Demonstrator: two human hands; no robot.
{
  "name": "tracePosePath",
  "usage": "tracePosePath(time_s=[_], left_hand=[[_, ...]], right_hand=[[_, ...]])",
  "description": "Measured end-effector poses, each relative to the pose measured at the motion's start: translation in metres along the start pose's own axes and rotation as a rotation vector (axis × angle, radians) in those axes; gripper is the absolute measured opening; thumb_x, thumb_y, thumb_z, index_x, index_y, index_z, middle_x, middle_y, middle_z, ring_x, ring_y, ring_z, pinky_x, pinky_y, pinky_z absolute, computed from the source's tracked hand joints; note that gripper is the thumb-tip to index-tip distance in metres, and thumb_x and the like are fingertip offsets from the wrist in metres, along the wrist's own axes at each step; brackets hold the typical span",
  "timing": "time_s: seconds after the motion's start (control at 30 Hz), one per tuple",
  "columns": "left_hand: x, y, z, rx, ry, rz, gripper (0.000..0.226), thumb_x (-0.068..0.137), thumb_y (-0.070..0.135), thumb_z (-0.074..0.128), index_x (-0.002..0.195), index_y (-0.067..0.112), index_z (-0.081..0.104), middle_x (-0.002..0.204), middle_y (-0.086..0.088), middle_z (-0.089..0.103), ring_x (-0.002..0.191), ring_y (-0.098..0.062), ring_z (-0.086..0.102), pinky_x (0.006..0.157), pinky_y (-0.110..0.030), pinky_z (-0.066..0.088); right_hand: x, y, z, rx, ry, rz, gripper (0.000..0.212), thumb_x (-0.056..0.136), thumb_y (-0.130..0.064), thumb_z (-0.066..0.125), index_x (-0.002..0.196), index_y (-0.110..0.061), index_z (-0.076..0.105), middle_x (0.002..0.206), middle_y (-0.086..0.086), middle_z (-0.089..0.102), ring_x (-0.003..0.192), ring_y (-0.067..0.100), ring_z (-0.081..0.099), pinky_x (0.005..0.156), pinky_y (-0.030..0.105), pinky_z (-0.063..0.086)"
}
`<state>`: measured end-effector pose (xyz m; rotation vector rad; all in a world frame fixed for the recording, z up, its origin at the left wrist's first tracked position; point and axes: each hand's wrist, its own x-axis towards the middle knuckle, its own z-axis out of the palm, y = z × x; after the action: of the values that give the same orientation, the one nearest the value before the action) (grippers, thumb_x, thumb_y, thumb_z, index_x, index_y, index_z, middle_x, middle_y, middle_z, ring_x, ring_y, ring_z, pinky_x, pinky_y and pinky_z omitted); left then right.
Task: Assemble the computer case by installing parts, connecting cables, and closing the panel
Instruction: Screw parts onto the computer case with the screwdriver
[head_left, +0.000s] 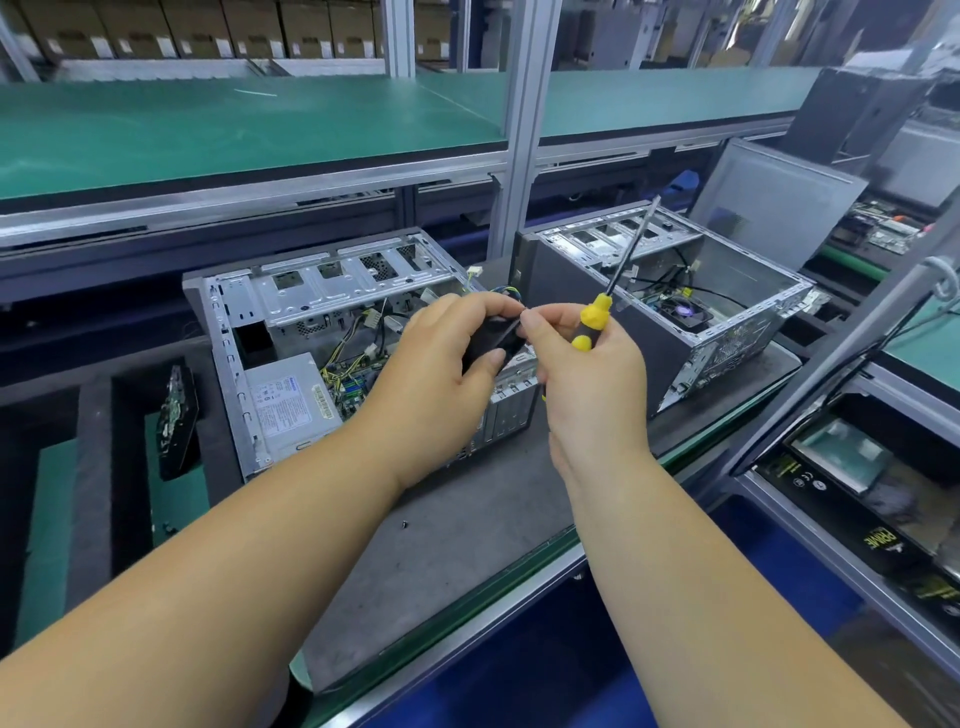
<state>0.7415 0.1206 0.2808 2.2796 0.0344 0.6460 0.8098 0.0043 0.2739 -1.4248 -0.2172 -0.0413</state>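
We hold a small black part (493, 338) in our curled left hand (441, 374) over the open computer case (291, 332) at ten o'clock, while our right hand (587, 374) grips the screwdriver (592, 322) tip-up, likely so its fingertips can pinch the part too.

Head view, looking down (close).

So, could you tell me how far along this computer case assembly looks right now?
Partway. The nearer case lies open with its power supply and wiring already inside. In hand: the left hand grips a black part, the right hand a yellow-handled screwdriver. Left: fitting that part, and closing the panel; a loose screw lies on the bench.
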Motion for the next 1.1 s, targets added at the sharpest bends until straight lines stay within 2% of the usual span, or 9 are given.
tracePosePath(time_s=[0.1,0.23,0.37,0.47,0.53,0.73,0.9,1.0,1.1], left_hand=[[0.001,-0.001,0.002,-0.015,0.03,-0.015,0.038,0.092,0.01,0.058,0.125,0.03,0.056,0.116,0.015,0.053,0.116,-0.007,0.046,0.097,-0.017,0.035],[0.006,-0.004,-0.001,-0.198,0.013,-0.164,0.034,0.092,0.011,0.056,0.115,0.037,0.062,0.112,0.016,0.061,0.104,0.0,0.057,0.079,-0.005,0.041],[0.019,-0.018,-0.023,-0.376,0.086,-0.3,0.034,0.095,0.013,0.055,0.108,0.043,0.064,0.105,0.018,0.066,0.094,-0.002,0.064,0.074,-0.021,0.053],[0.029,-0.036,-0.044,-0.205,0.064,-0.223,0.036,0.095,0.014,0.053,0.107,0.047,0.061,0.106,0.023,0.062,0.085,0.01,0.06,0.062,-0.011,0.05],[0.033,-0.054,-0.048,-0.069,-0.023,-0.218,0.036,0.096,0.013,0.053,0.109,0.046,0.061,0.107,0.02,0.061,0.085,0.006,0.06,0.058,-0.011,0.047],[0.03,-0.105,-0.029,0.151,-0.216,-0.4,0.029,0.098,0.016,0.053,0.111,0.041,0.062,0.089,0.017,0.058,0.058,0.002,0.05,0.049,-0.017,0.038],[0.022,-0.131,-0.02,0.164,-0.299,-0.43,0.028,0.097,0.019,0.055,0.108,0.045,0.055,0.087,0.017,0.059,0.06,-0.003,0.051,0.055,-0.022,0.038],[0.019,-0.14,-0.017,0.239,-0.374,-0.351,0.031,0.098,0.018,0.051,0.113,0.042,0.039,0.107,0.007,0.054,0.071,-0.01,0.052,0.065,-0.029,0.036],[0.019,-0.142,-0.019,0.247,-0.401,-0.266,0.032,0.098,0.009,0.046,0.104,0.04,0.043,0.117,0.002,0.05,0.085,-0.009,0.053,0.077,-0.033,0.04]], right_hand=[[0.001,0.001,0.005,0.068,0.042,0.017,0.017,0.083,-0.01,0.076,0.076,-0.023,0.069,0.067,-0.012,0.068,0.055,0.003,0.053,0.056,0.017,0.044],[0.004,0.009,0.002,-0.167,0.085,-0.118,0.018,0.079,-0.017,0.081,0.073,-0.031,0.07,0.074,-0.014,0.072,0.067,0.005,0.065,0.063,0.019,0.05],[0.006,0.029,-0.007,-0.24,0.005,-0.081,0.015,0.078,-0.022,0.081,0.079,-0.032,0.069,0.077,-0.021,0.07,0.071,-0.001,0.064,0.066,0.02,0.051],[0.001,0.06,-0.014,-0.379,-0.059,0.073,0.016,0.079,-0.025,0.081,0.072,-0.033,0.069,0.069,-0.024,0.064,0.068,-0.002,0.058,0.068,0.026,0.046],[-0.006,0.081,-0.017,-0.381,-0.079,0.186,0.016,0.08,-0.026,0.081,0.071,-0.034,0.071,0.067,-0.019,0.063,0.071,0.008,0.056,0.071,0.03,0.046],[-0.018,0.115,-0.007,-0.368,-0.087,0.333,0.014,0.08,-0.022,0.082,0.074,-0.026,0.07,0.067,-0.014,0.059,0.07,0.014,0.054,0.061,0.028,0.043],[-0.023,0.126,0.008,-0.351,-0.096,0.356,0.018,0.078,-0.019,0.083,0.073,-0.026,0.068,0.065,-0.015,0.058,0.066,0.008,0.054,0.055,0.02,0.04],[-0.025,0.13,0.012,-0.326,-0.087,0.347,0.017,0.078,-0.024,0.084,0.074,-0.028,0.068,0.068,-0.015,0.06,0.071,0.009,0.056,0.06,0.022,0.04],[-0.025,0.129,0.016,-0.274,-0.087,0.302,0.016,0.077,-0.026,0.084,0.073,-0.03,0.069,0.064,-0.021,0.061,0.068,0.006,0.056,0.062,0.023,0.042]])
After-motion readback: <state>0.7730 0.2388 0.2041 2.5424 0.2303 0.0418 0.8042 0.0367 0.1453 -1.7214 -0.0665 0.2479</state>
